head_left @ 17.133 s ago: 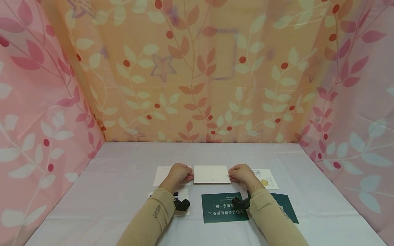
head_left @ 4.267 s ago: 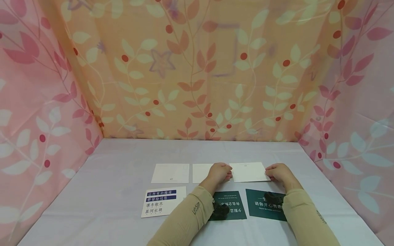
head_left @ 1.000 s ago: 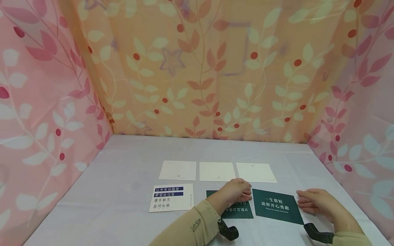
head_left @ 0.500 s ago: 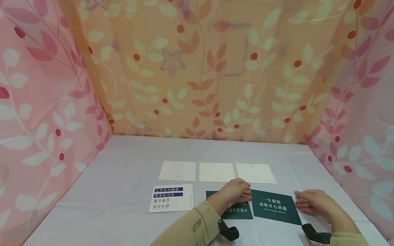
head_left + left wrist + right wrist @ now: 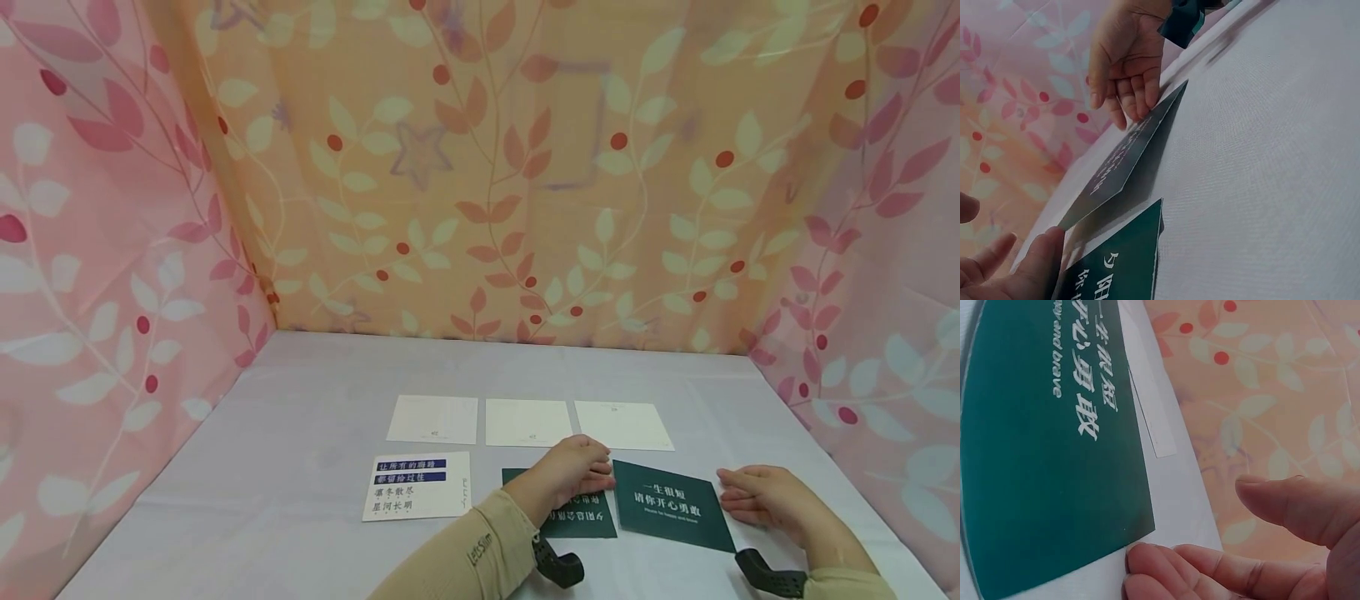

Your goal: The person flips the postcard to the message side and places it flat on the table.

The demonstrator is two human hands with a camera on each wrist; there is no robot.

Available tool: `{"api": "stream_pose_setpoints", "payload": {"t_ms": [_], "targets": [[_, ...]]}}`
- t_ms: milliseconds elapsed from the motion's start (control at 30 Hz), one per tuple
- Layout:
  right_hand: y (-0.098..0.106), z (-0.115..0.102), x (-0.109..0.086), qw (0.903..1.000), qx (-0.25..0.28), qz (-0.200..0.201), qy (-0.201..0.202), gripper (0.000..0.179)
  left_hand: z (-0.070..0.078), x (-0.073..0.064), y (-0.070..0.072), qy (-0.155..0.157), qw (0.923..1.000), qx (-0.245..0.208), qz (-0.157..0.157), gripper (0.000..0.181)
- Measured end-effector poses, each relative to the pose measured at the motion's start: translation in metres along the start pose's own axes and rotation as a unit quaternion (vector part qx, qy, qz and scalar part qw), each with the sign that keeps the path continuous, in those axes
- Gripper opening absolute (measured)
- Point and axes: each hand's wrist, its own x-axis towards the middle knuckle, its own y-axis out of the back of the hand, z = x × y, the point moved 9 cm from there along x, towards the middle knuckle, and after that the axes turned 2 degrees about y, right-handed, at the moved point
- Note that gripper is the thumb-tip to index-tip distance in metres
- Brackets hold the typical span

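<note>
My left hand lies over the right part of a green card, its fingertips at the left edge of a second green card with white lettering. At that second card's right edge are the fingers of my right hand, thumb held apart from them. Both hands have loosely extended fingers. In the left wrist view the second card is tilted above the cloth, with shadow under it. The right wrist view has my right fingertips by the corner of the green card.
Behind, three white blank-looking cards lie in a row: left, middle and right. A white card with blue-banded lettering lies front left. White cloth covers the table; floral curtains enclose it.
Over the longer span, the back right card went from printed to plain side up, and my hands moved from the back row to the front right green card. Lately that card shifted slightly left.
</note>
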Motion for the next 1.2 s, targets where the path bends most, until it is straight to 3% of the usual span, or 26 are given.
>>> {"api": "stream_pose_setpoints", "payload": {"t_ms": [367,667,900,1200], "targets": [[0.001,0.004,0.003,1.0,-0.005,0.002,-0.005,0.048,0.0,0.003,-0.001,-0.013,0.9992,0.033,0.018,0.016],[0.0,0.005,0.003,0.9999,-0.005,0.008,-0.009,0.049,-0.004,0.008,-0.007,-0.007,0.999,0.039,0.023,0.033],[-0.002,0.003,0.002,0.9999,-0.011,0.003,-0.003,0.049,-0.006,0.005,-0.012,-0.008,0.9928,0.113,0.039,0.037],[-0.004,0.0,0.002,0.9999,-0.013,-0.001,0.005,0.047,-0.004,0.004,-0.013,-0.008,0.9905,0.128,0.048,0.03]]}}
